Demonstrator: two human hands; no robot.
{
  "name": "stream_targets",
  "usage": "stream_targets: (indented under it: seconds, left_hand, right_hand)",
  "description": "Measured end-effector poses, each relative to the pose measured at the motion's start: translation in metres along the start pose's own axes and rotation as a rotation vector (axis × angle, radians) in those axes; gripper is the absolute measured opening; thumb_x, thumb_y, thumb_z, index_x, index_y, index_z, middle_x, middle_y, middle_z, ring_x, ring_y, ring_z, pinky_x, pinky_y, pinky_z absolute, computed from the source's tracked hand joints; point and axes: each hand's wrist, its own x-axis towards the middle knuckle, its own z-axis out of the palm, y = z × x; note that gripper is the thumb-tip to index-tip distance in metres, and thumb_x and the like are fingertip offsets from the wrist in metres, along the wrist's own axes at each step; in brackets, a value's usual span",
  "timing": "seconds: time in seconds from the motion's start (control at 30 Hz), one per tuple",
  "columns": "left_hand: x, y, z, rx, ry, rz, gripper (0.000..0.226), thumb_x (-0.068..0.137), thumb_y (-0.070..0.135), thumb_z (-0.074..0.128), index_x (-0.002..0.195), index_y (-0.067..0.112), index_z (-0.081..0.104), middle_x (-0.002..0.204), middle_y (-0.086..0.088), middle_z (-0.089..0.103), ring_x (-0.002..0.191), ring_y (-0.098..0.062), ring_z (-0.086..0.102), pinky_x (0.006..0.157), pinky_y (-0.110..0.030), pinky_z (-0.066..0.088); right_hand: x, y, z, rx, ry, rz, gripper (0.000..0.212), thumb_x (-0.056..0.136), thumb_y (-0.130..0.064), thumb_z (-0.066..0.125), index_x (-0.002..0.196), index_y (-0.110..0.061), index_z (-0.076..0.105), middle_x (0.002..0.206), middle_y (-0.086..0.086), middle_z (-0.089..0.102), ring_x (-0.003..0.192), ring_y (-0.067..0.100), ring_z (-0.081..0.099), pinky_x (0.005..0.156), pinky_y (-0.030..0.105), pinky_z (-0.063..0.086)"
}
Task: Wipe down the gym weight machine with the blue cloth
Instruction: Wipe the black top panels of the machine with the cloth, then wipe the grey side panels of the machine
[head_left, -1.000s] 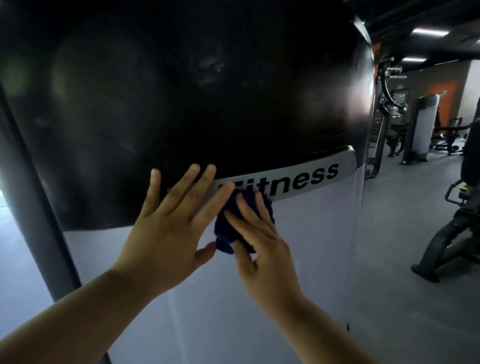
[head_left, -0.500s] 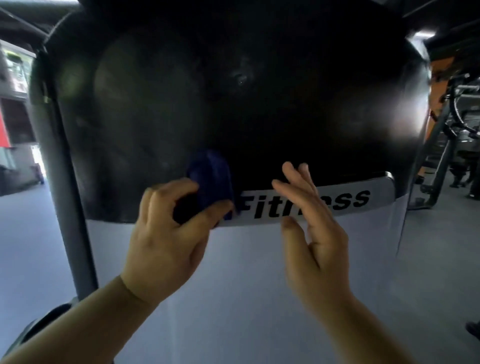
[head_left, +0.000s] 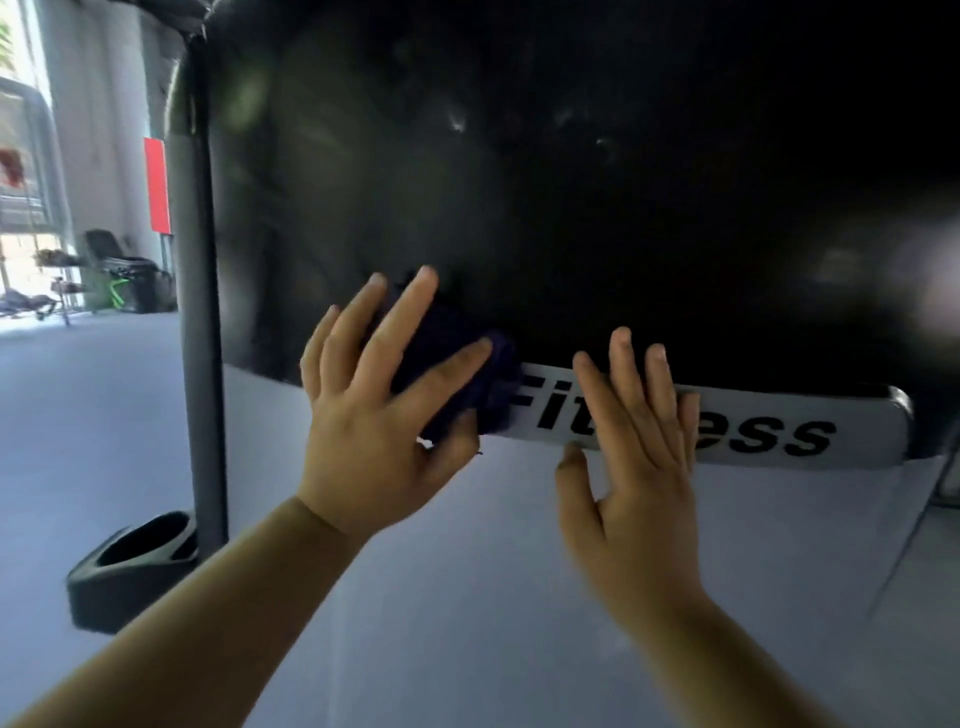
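The cloth (head_left: 457, 364) has passed from the right hand (head_left: 634, 467) to the left hand (head_left: 374, 415). 1 s ago the right fingers pressed it on the start of the label (head_left: 779, 431); 0.5 s ago the left gripped it, fingers curled. Now the left fingers lie straight on it, at the label's left end, and the right hand covers the label's middle letters. The view has swung left, bringing a post (head_left: 200, 312) into frame.

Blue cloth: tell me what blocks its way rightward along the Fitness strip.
The right hand is spread across the Fitness strip, over its middle letters, just right of the blue cloth pressed under the left hand. Nothing else visible blocks it.
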Motion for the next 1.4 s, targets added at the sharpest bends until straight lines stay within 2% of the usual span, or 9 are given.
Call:
stream_targets:
  seconds: [0.2,0.4,0.5,0.67,0.83,0.97,1.1,1.23,1.4]
  left_hand:
    - [-0.08,0.015,0.002,-0.051,-0.164,0.088,0.028,0.1,0.042,0.051,0.124,0.027,0.053,0.158,-0.003,0.027,0.149,-0.025,0.022,0.118,-0.051,0.023]
    - [-0.003,-0.037,-0.009,-0.076,0.052,-0.292,0.035,0.1,0.028,0.053,0.133,0.02,0.049,0.155,-0.012,0.03,0.141,-0.037,0.031,0.114,-0.053,0.03]
    - [-0.043,-0.049,-0.008,-0.111,0.005,-0.249,0.035,0.101,0.029,0.048,0.134,0.017,0.047,0.15,-0.011,0.038,0.141,-0.031,0.031,0.118,-0.04,0.026]
    - [-0.123,-0.055,-0.018,-0.142,-0.187,-0.158,0.033,0.103,0.039,0.042,0.133,0.023,0.047,0.157,-0.003,0.025,0.15,-0.02,0.015,0.121,-0.04,0.021]
    - [-0.033,-0.097,-0.019,-0.189,-0.038,-0.329,0.041,0.102,0.037,0.043,0.14,0.02,0.041,0.155,-0.008,0.029,0.145,-0.035,0.025,0.116,-0.057,0.024]
    - [-0.048,-0.118,-0.016,-0.231,-0.017,-0.302,0.044,0.099,0.03,0.049,0.138,0.013,0.042,0.152,-0.018,0.031,0.144,-0.035,0.027,0.113,-0.057,0.031]
    - [-0.138,-0.102,-0.02,-0.237,-0.19,-0.283,0.043,0.1,0.036,0.046,0.14,0.026,0.036,0.158,-0.017,0.023,0.151,-0.022,0.011,0.123,-0.041,0.016]
    - [-0.144,-0.114,-0.026,-0.27,-0.245,-0.18,0.048,0.1,0.042,0.041,0.143,0.024,0.034,0.156,-0.013,0.022,0.151,-0.017,0.009,0.123,-0.044,0.009]
    - [-0.065,-0.123,-0.021,-0.345,-0.055,-0.292,0.051,0.095,0.024,0.057,0.141,0.008,0.041,0.153,-0.021,0.027,0.144,-0.039,0.025,0.115,-0.059,0.026]
  right_hand:
    - [-0.007,-0.02,0.013,0.06,0.016,0.061,0.064,0.09,-0.021,0.043,0.152,-0.023,0.031,0.165,-0.001,0.009,0.152,0.023,-0.006,0.122,0.044,-0.007]
    - [0.02,-0.058,0.025,0.16,0.007,-0.005,0.057,0.089,-0.01,0.047,0.144,-0.021,0.047,0.164,0.003,0.015,0.152,0.024,-0.004,0.121,0.044,-0.011]
    - [0.024,-0.068,0.042,0.067,0.045,0.011,0.056,0.088,-0.013,0.044,0.143,-0.019,0.05,0.161,0.005,0.024,0.152,0.024,0.003,0.119,0.05,-0.011]
    - [0.013,-0.088,0.07,-0.01,0.093,0.037,0.059,0.086,-0.015,0.047,0.145,-0.02,0.047,0.16,0.004,0.026,0.152,0.025,0.004,0.118,0.057,-0.007]
    - [0.012,-0.111,0.097,-0.068,0.141,0.068,0.06,0.082,-0.012,0.054,0.14,-0.026,0.05,0.159,0.002,0.029,0.152,0.024,0.002,0.118,0.057,-0.007]
    - [0.012,-0.108,0.101,-0.145,0.178,0.054,0.063,0.08,-0.007,0.058,0.139,-0.026,0.051,0.157,0.003,0.03,0.151,0.025,0.004,0.118,0.057,-0.005]
    - [0.011,-0.105,0.107,-0.217,0.204,0.019,0.057,0.084,-0.011,0.054,0.14,-0.023,0.051,0.156,0.006,0.031,0.15,0.03,0.008,0.118,0.059,-0.001]
    - [0.011,-0.107,0.111,-0.278,0.219,0.042,0.058,0.083,-0.014,0.05,0.14,-0.022,0.05,0.156,0.004,0.028,0.149,0.031,0.009,0.118,0.061,0.002]
    - [0.008,-0.106,0.11,-0.322,0.183,0.052,0.061,0.083,-0.016,0.05,0.143,-0.024,0.046,0.157,0.001,0.022,0.15,0.028,0.005,0.119,0.058,0.001]
